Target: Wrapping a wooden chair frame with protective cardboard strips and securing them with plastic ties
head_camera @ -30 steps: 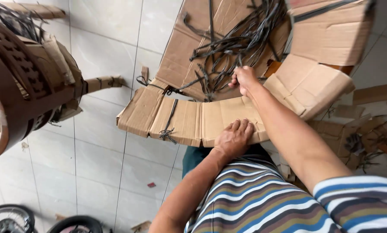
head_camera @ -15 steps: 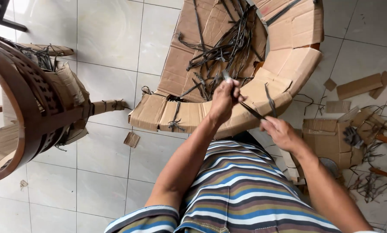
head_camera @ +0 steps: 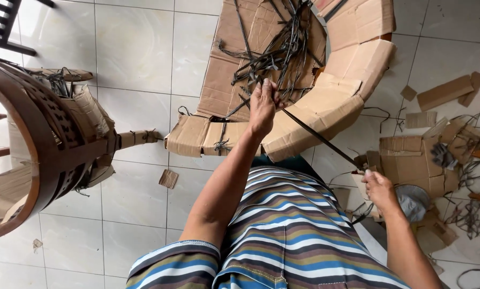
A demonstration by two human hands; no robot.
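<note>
Between the hands: dark strap (head_camera: 320, 138) pulled taut
Left hand (head_camera: 263, 107): pinching strap
Right hand (head_camera: 380, 188): gripping other end
Beyond left hand: cardboard-wrapped chair (head_camera: 336, 101), loose straps (head_camera: 283, 45) cut, cardboard still on

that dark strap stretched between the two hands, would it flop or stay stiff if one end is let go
Likely floppy: the strap runs straight only because the left hand and right hand pull it taut, while loose straps nearby curl. Probably light, being thin.
</note>
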